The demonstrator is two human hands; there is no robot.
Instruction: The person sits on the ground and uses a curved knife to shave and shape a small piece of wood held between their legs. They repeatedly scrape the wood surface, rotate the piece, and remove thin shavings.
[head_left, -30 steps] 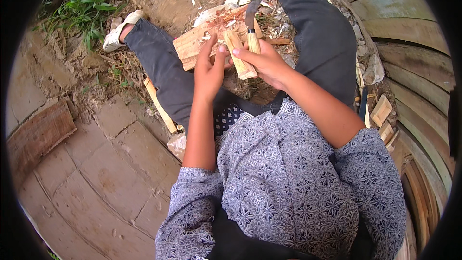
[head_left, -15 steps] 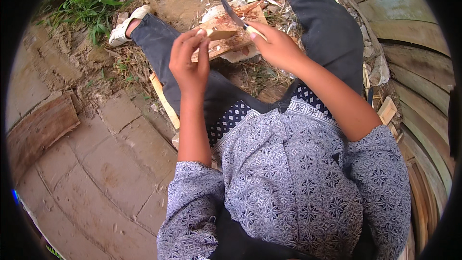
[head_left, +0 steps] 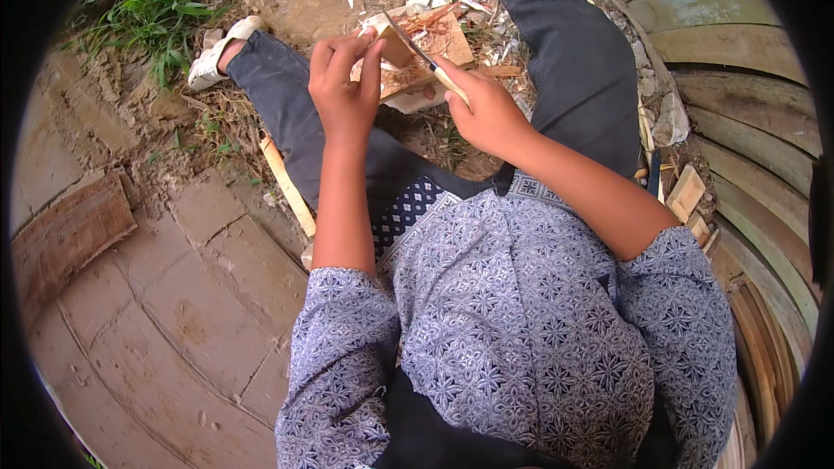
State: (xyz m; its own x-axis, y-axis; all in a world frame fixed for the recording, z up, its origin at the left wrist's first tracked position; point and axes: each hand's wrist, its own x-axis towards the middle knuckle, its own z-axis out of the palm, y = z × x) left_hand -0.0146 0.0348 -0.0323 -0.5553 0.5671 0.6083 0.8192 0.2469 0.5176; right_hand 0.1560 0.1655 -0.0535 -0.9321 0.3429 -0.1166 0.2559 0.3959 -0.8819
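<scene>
My left hand (head_left: 346,91) pinches a small pale piece of wood (head_left: 393,48) between thumb and fingers, above a wooden board (head_left: 447,42) on the ground. My right hand (head_left: 488,108) is wrapped around the light handle of a knife (head_left: 452,82). Its dark, narrow blade points up and to the left, lying along or very near the right edge of the wood piece. Whether the edge touches the wood I cannot tell. Reddish and white shavings (head_left: 426,22) are scattered over the board and around it.
My legs in dark trousers (head_left: 584,69) spread on both sides of the board. Grass (head_left: 178,13) grows at the upper left. Muddy paving (head_left: 182,295) covers the left side, with a curved plank (head_left: 74,239) on it. A wall of wooden boards (head_left: 738,113) runs along the right; wood offcuts (head_left: 686,193) lie beside it.
The knife has moved left and down, its blade now beside the wood piece instead of raised apart from it. The wood piece has been tilted in my left hand.
</scene>
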